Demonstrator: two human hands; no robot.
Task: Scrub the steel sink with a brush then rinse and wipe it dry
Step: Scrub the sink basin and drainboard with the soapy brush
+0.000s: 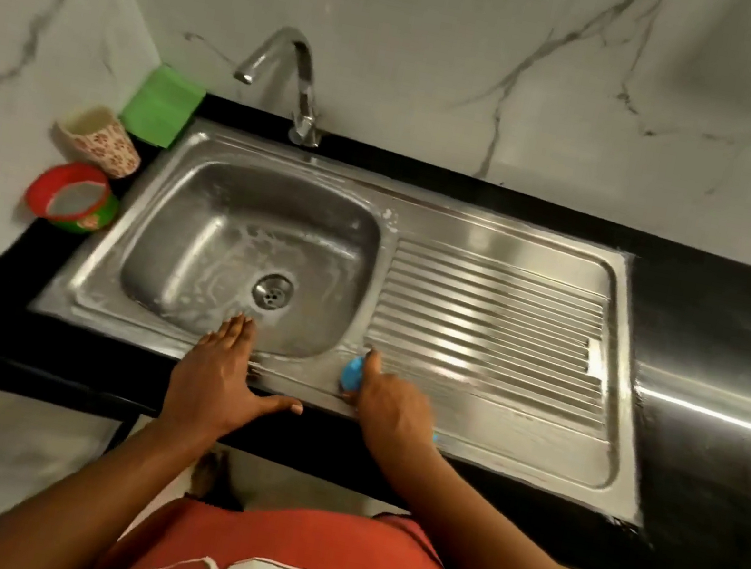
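The fingers (368,358) of the right hand (392,402) are curled round a blue brush (352,370), which is pressed against the near rim of the steel sink (497,235), at about 6 o'clock between basin and ribbed drainboard (492,325). The fingers of the left hand (217,372) are held straight and together, the thumb spread wide; the palm rests flat on the sink's front edge at 7 o'clock, nothing being gripped.

Soapy film is seen on the basin floor around the drain (272,291) and along the rims. Scrubbing is judged to be under way and well advanced. No water is seen running from the tap (299,80), so rinsing and wiping are judged still outstanding.

Counted: one brush, one tap, one drain. At 10 o'clock on the black surface (730,337): one green cloth (161,106), one floral cup (98,140), one red-rimmed tub (72,198).
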